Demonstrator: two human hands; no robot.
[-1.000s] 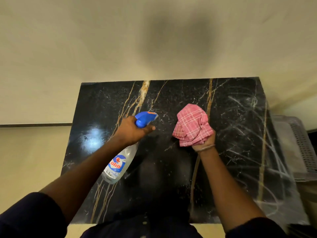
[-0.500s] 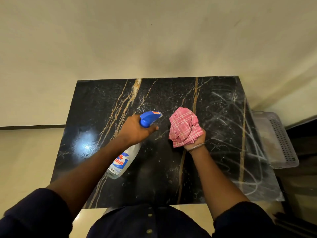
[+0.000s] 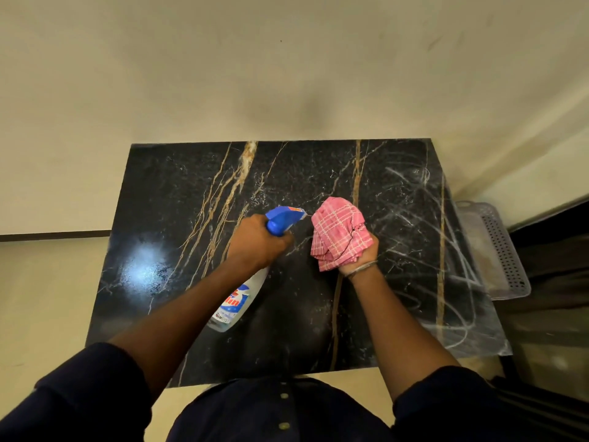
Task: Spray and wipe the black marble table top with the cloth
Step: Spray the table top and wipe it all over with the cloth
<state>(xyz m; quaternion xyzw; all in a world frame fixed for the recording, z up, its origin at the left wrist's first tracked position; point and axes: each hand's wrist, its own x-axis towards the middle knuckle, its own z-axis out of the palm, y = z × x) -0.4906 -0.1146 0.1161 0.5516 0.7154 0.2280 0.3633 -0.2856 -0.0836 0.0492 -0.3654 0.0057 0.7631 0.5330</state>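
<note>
The black marble counter (image 3: 178,193) with gold veins stands against a cream wall (image 3: 287,74), and the person leans over its middle. The left hand (image 3: 258,240) has its grip closed round the neck of the clear plastic spray bottle with the blue trigger head (image 3: 243,298). The nozzle points toward the far right and the bottle's body slants back under the wrist, above the stone. The right hand (image 3: 363,256) has its grip bunched round the pink checked cloth (image 3: 338,237), a wad held just beside the nozzle. Whether the cloth touches the stone I cannot tell.

This looks to me like the spraying, with the wipe to come. White smeary streaks (image 3: 414,199) cover the counter's right part, so that is where the mist belongs. The cloth sits almost in the line of fire (it would soak up the spray), so I would draw it aside first. Then 2 or 3 short pulls, kept low, should keep the mist off the wall and the grey perforated plastic tray (image 3: 500,250) beyond the right edge. For the wipe, I would open the wad flatter and work in overlapping passes from the far edge toward the near one.
</note>
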